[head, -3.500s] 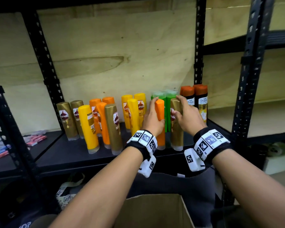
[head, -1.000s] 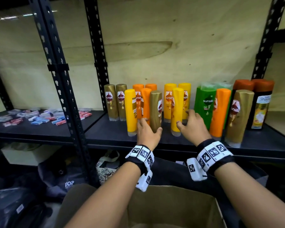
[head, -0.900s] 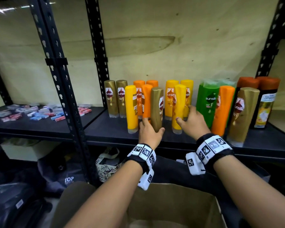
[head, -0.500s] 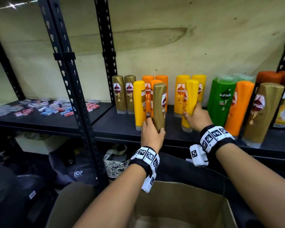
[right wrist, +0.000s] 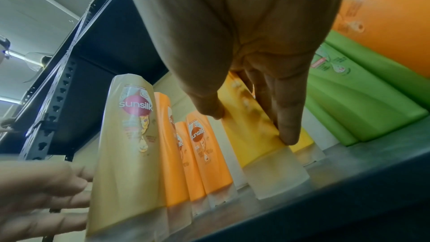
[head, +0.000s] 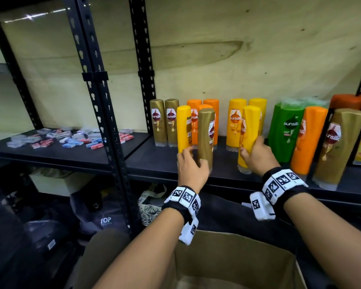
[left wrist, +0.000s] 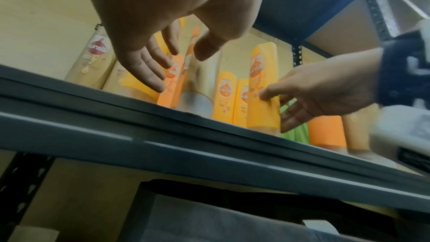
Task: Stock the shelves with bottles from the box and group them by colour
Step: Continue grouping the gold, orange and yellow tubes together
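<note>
Shelf point(head: 167, 165) front: my right hand point(head: 256, 157) pinches the tilted yellow bottle point(head: 249, 130) near its base, beside the green bottle point(head: 286, 132). My left hand point(head: 193, 170) straddles the gold bottle point(head: 205, 134), thumb one side, fingers the other; whether it grips, I cannot tell.

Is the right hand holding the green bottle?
No, the right hand grips a yellow bottle, while the green bottle stands untouched beside it.
</note>
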